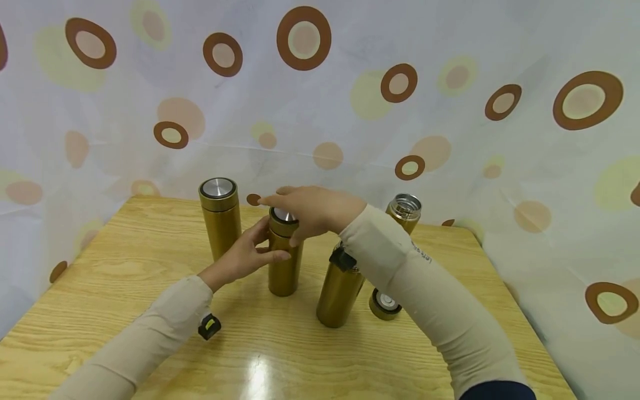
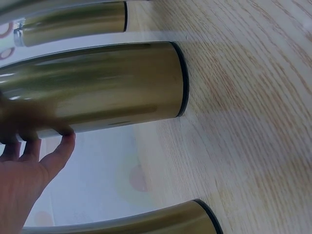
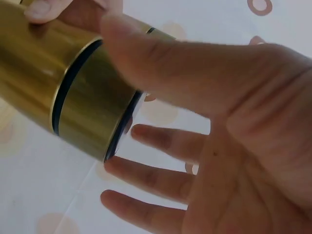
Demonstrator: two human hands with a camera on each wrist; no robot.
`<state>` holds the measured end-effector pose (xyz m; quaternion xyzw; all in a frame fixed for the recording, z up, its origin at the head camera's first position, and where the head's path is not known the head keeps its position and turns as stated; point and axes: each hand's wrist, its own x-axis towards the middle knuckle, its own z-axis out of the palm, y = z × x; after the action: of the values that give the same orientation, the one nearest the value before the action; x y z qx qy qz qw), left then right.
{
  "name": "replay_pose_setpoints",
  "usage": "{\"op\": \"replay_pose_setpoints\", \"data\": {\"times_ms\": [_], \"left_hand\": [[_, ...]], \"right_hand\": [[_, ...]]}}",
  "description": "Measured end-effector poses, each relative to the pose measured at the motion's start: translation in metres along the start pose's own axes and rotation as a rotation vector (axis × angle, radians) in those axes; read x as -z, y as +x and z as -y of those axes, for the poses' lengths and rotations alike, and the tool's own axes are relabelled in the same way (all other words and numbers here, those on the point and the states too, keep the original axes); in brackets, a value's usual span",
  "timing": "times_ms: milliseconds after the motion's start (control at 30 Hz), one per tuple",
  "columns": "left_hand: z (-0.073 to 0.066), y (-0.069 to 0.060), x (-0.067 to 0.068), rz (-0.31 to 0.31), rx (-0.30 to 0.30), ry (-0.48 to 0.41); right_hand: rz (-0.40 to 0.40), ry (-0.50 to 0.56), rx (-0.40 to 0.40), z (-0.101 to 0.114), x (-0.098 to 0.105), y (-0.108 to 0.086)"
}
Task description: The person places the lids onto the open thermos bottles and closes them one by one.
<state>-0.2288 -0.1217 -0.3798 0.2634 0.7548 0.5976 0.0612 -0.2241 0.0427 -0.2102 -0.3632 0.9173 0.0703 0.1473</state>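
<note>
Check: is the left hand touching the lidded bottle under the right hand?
Touching. In the left wrist view, fingertips of the left hand meet the side of the bottle with no gap.

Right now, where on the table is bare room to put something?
The table is bare left of the leftmost bottle, and in front, between the sleeves. Crowded, middle to right: left hand and right hand at one bottle, a second bottle, an open bottle, a loose lid.
</note>
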Motion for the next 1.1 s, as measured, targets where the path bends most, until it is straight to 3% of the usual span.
{"op": "replay_pose_setpoints", "data": {"times_ms": [167,433,867,1100], "left_hand": [[0.0004,-0.0005,-0.0003,-0.005,0.017,-0.001],[0.0011,-0.0006,-0.0007,0.0,0.017,-0.009],[0.001,-0.0008,-0.0004,0.0,0.013,-0.002],[0.0003,0.0001,-0.0007,-0.003,0.003,0.014]], "right_hand": [[0.012,-0.018,0.062,-0.0044,0.0018,-0.001],[-0.036,-0.051,0.14,-0.009,-0.0001,0.0031],[-0.067,-0.065,0.139,-0.0086,-0.0014,0.0036],[-0.063,-0.064,0.087,-0.0059,-0.0025,0.0031]]}}
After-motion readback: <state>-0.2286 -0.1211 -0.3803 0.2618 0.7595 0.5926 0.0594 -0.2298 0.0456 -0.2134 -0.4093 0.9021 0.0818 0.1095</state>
